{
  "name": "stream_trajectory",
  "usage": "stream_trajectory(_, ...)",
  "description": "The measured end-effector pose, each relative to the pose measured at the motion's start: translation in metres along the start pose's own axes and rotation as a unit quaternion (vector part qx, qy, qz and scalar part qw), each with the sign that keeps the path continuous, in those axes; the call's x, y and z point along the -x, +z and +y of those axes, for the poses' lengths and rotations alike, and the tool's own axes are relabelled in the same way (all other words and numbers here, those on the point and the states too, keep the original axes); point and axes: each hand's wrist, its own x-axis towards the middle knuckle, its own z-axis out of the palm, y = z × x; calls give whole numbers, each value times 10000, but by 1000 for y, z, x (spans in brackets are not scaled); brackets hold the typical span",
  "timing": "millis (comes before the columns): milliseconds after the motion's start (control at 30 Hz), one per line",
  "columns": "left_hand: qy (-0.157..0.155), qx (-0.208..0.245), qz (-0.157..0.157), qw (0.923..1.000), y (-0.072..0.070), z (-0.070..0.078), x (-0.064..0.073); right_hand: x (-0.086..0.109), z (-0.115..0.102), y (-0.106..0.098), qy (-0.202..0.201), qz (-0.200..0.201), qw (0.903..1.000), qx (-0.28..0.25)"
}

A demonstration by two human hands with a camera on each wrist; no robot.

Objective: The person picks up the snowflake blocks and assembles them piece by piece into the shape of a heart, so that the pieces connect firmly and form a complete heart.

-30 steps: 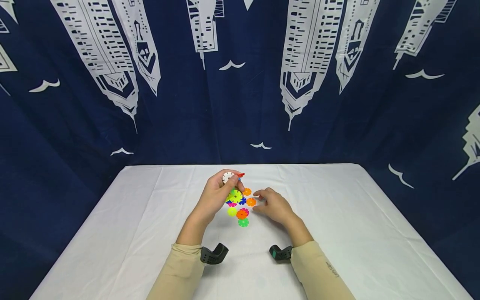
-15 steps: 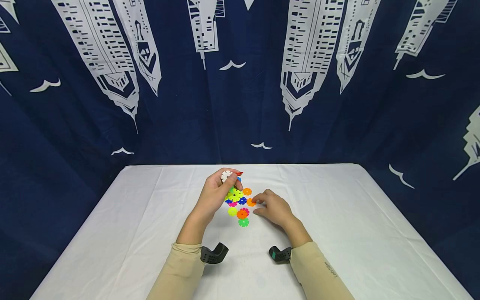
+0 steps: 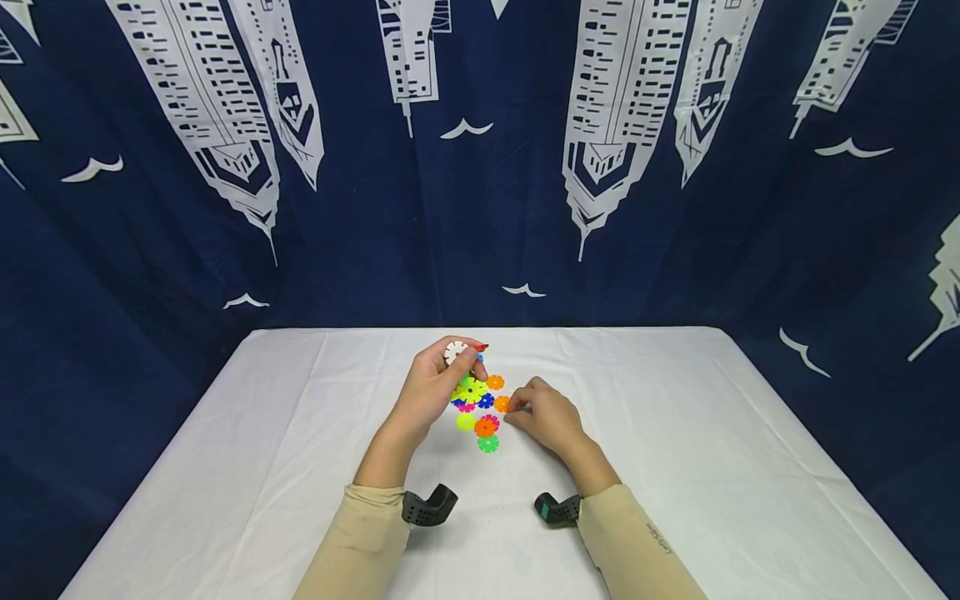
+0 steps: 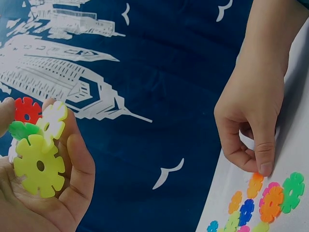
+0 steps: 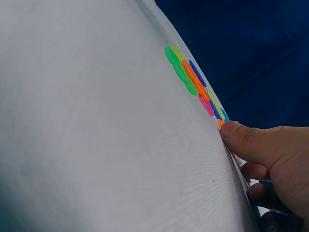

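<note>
My left hand (image 3: 427, 396) grips a cluster of joined, notched plastic discs above the table. A yellow disc (image 4: 29, 162), a green disc (image 4: 21, 130), a red disc (image 4: 28, 107) and a pale yellow disc (image 4: 59, 126) show in the left wrist view. In the head view, a white disc (image 3: 453, 350) shows at the thumb. My right hand (image 3: 551, 418) is low over the table, thumb and forefinger brought together at the edge of an orange disc (image 4: 255, 186). That disc lies at the right side of the loose pile, and the fingertips partly cover it.
Several loose discs lie close together on the white tablecloth (image 3: 637, 400), including a green disc (image 3: 488, 444), a red-orange disc (image 3: 485, 428) and another orange disc (image 3: 495, 382). A dark blue curtain (image 3: 480, 225) with white building prints hangs behind the table.
My right hand has moved slightly left to the orange disc, and its thumb and forefinger have come together at the edge. The left hand has barely moved with its disc cluster.
</note>
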Motion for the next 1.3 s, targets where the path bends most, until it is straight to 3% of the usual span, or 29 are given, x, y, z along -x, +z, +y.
stream_trajectory(533,-78,33,-55,9999,3,-1,0,-2,1,6,221,15,9996,157)
stream_trajectory(667,-173,22,-98,9998,2,-2,0,-2,-1,5,256,0,9996,-74)
stream_trajectory(833,-247,-97,-176,9995,2,-3,1,-2,-2,0,132,-112,9970,-748)
stream_trajectory(1067,-296,-303,-149,9990,2,-2,2,-4,2,-16,181,-108,9767,-2135)
stream_trajectory(1300,-162,-322,-175,9992,3,-1,1,-3,-17,-46,-289,326,9489,-3126)
